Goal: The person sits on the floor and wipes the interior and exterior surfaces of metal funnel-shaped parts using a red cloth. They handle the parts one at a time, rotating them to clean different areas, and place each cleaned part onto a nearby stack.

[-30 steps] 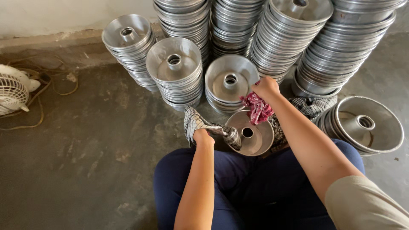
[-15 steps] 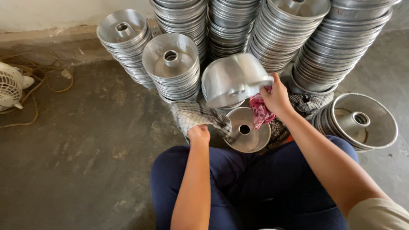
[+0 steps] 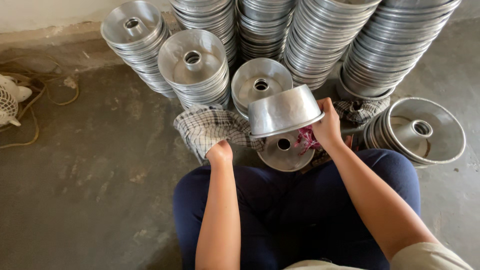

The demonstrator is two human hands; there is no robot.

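Two hands: right hand (image 3: 327,127) grips upturned pan (image 3: 283,111), left hand (image 3: 220,150) under checked cloth (image 3: 207,127).

Open concrete floor (image 3: 85,190) to the person's left, free passage there. Ahead blocked: stacks of ring pans (image 3: 320,35) form a wall, short stacks (image 3: 192,65) in front. Right side closed by another pan stack (image 3: 420,132). Fan (image 3: 7,102) and loose cord (image 3: 45,97) clutter the far left edge.
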